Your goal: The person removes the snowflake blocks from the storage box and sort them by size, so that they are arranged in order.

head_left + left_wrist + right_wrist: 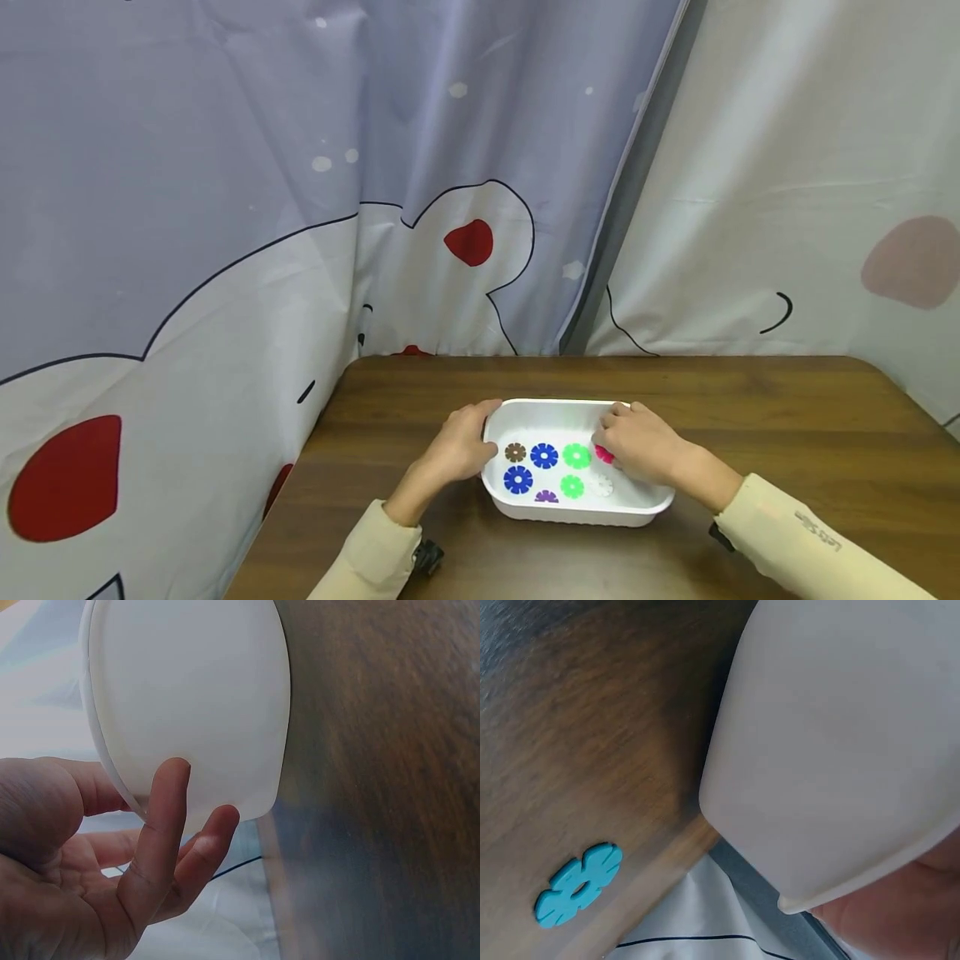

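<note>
A white plastic tray stands on the wooden table, holding flower-shaped notched discs. My left hand grips its left end; in the left wrist view the thumb hooks over the rim and two fingertips lie along the outer wall. Inside the tray's right part, my right hand reaches down with bent fingers at a pink disc, which it partly covers. Its fingertips are hidden, so whether they pinch the disc does not show. The right wrist view has the tray's outside wall hiding most of that hand.
Also in the tray are a brown disc, blue discs, green discs, a white disc and a purple disc. A teal disc lies on the table outside the tray. Patterned curtains hang behind.
</note>
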